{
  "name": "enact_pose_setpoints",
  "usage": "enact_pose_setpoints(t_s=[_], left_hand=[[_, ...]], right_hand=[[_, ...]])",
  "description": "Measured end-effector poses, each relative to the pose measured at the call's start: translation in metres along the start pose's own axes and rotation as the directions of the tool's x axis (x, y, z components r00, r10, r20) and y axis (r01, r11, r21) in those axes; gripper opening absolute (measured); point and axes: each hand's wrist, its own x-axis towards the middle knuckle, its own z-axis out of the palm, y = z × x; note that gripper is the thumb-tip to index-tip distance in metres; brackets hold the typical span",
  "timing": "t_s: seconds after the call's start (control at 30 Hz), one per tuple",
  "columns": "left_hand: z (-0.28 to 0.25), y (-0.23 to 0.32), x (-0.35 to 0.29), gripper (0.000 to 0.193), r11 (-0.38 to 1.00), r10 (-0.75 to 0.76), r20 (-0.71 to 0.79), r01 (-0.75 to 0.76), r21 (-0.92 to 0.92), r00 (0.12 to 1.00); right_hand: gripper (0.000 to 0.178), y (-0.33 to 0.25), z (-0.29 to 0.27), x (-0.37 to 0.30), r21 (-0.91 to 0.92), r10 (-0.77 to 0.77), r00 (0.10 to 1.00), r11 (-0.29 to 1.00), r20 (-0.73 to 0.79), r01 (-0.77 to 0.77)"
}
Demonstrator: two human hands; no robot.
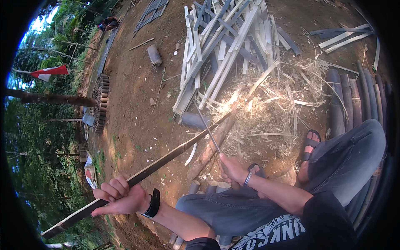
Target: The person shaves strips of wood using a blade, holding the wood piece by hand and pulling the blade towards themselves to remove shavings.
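A long split bamboo strip (166,161), dark on one face and pale along its edge, slants from the lower left up to the middle. My left hand (121,196) is closed around its lower part, fingers curled over it. In my closed right hand (233,168) is a long thin knife (213,140), its blade pointing up and to the left. The blade crosses the strip near its far end; whether it touches is hard to tell. Most of the knife's handle is hidden by my fingers. Beneath both lies a thick wooden log (209,151), with the strip's far end over it.
Curly bamboo shavings (266,121) cover the ground beyond the log. A heap of split bamboo strips (233,46) lies farther off. Bamboo poles (356,100) line the right side. A person (109,23) is far back left. A red-and-white flag (50,74) hangs at left.
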Motion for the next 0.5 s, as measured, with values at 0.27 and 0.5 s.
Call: enact_pose_setpoints(t_s=[0.27, 0.5], left_hand=[[-0.01, -0.004, 0.003, 0.057, 1.0, -0.004, 0.009, 0.004, 0.011, 1.0], [-0.01, -0.005, 0.003, 0.058, 1.0, -0.009, 0.002, 0.008, 0.027, 1.0]], right_hand=[[0.066, 0.009, -0.024, 0.019, -0.173, -0.025, 0.997, 0.985, -0.075, 0.012], [0.065, 0.007, -0.001, 0.006, -0.286, -0.14, 0.976, 0.94, 0.164, 0.183]])
